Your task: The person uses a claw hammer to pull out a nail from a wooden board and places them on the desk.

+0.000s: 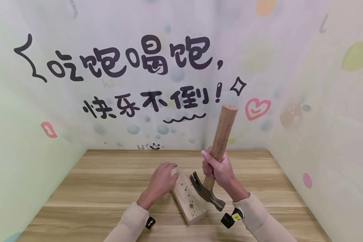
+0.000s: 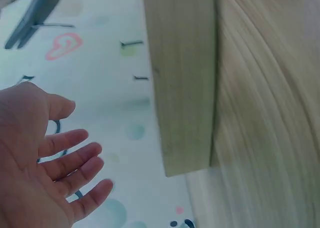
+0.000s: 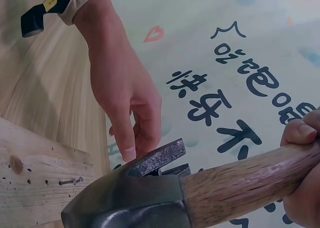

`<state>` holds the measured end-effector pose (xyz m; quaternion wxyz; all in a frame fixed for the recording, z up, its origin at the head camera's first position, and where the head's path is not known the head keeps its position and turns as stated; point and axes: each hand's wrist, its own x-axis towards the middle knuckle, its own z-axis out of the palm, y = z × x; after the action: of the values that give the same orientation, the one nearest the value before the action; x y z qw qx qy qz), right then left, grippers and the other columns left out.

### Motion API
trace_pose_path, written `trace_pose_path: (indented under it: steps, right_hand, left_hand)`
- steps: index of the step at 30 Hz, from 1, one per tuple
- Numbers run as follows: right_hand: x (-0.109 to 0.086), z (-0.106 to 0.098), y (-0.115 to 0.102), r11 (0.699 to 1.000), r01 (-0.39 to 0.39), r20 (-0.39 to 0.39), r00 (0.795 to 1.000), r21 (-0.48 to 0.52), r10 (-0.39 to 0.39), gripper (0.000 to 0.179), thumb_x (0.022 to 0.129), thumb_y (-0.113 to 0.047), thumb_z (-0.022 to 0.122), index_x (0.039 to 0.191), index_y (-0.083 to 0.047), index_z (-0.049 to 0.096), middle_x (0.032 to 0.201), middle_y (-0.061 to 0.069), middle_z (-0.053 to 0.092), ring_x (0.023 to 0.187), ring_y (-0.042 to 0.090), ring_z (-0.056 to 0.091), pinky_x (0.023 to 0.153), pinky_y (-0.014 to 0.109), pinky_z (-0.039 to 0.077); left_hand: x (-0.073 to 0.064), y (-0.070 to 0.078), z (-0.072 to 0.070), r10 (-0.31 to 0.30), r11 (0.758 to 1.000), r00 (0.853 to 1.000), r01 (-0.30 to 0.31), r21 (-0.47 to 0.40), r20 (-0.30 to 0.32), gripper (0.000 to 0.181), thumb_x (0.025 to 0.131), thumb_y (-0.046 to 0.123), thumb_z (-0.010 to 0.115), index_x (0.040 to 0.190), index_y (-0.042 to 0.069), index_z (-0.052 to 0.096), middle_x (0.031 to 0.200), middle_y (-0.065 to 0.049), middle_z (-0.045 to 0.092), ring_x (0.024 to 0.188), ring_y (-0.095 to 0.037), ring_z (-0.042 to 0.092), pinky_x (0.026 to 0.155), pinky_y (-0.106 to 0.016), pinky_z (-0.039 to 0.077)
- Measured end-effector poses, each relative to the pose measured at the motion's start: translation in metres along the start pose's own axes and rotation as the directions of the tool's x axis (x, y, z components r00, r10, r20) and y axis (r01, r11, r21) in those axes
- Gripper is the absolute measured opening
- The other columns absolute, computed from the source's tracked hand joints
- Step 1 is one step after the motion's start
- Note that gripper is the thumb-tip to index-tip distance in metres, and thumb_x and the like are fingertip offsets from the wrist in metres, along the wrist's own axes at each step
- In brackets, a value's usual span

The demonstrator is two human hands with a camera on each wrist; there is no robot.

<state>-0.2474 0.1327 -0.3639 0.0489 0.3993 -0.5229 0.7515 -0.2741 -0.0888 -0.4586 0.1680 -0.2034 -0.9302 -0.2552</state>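
My right hand (image 1: 220,168) grips the wooden handle of a claw hammer (image 1: 224,134), its handle end up and metal head down. The hammer head (image 3: 135,203) hangs over a pale wooden block (image 1: 188,198), claw towards my left hand. A thin nail-like piece (image 2: 54,25) shows at the claw. Two nails (image 2: 132,43) stand out from the block's face in the left wrist view. Small holes dot that face. My left hand (image 1: 161,181) is beside the block's far end, fingers loosely spread and slightly bent, holding nothing in the left wrist view.
The block lies slanted on a wood-grain table (image 1: 109,188). Behind it rises a pale wall sheet (image 1: 133,20) with black lettering and coloured shapes; more sheets close in both sides. Dark straps (image 1: 237,214) are on both wrists.
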Motion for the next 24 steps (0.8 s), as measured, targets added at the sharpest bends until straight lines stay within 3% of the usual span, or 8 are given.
trace_pose_path:
  steps: [5, 11, 15, 24]
  right_hand:
    - [0.003, 0.0, -0.003, 1.0, -0.001, 0.0, 1.0, 0.016, 0.001, 0.025, 0.102, 0.001, 0.042, 0.078, -0.005, 0.042, 0.049, 0.01, 0.027, 0.037, 0.025, 0.022, 0.033, 0.037, 0.018]
    - [0.006, 0.001, -0.006, 0.999, -0.014, 0.004, 1.0, 0.046, 0.014, 0.026, 0.102, 0.0, 0.041, 0.078, -0.009, 0.046, 0.05, 0.009, 0.027, 0.037, 0.025, 0.023, 0.033, 0.037, 0.018]
    - [0.006, 0.002, -0.006, 0.997, -0.032, 0.005, 0.999, 0.077, 0.032, 0.027, 0.102, 0.0, 0.04, 0.079, -0.011, 0.048, 0.05, 0.008, 0.027, 0.037, 0.024, 0.022, 0.034, 0.037, 0.017]
    - [0.006, 0.005, -0.003, 0.996, -0.035, 0.016, 0.999, 0.086, 0.033, 0.026, 0.102, 0.001, 0.039, 0.08, -0.01, 0.047, 0.05, 0.008, 0.027, 0.036, 0.023, 0.022, 0.034, 0.037, 0.018]
  left_hand:
    - [-0.007, 0.011, -0.006, 0.047, 0.986, 0.996, -0.034, -0.162, 0.078, 0.033, 0.099, 0.021, 0.061, 0.125, 0.001, 0.063, 0.121, -0.013, 0.065, 0.116, -0.029, 0.059, 0.097, -0.046, 0.048]
    - [-0.014, 0.02, -0.007, 0.155, 0.953, 0.975, -0.105, -0.286, 0.158, 0.032, 0.099, 0.023, 0.061, 0.126, 0.005, 0.064, 0.123, -0.009, 0.067, 0.117, -0.025, 0.062, 0.099, -0.043, 0.048]
    - [-0.017, 0.022, -0.006, 0.187, 0.936, 0.97, -0.129, -0.327, 0.153, 0.024, 0.098, 0.02, 0.062, 0.118, 0.009, 0.068, 0.116, -0.005, 0.07, 0.112, -0.02, 0.064, 0.097, -0.04, 0.05]
    - [-0.021, 0.022, -0.002, 0.268, 0.895, 0.961, -0.22, -0.389, 0.071, 0.008, 0.095, 0.015, 0.067, 0.098, 0.014, 0.074, 0.098, 0.004, 0.074, 0.095, -0.009, 0.067, 0.086, -0.034, 0.054]
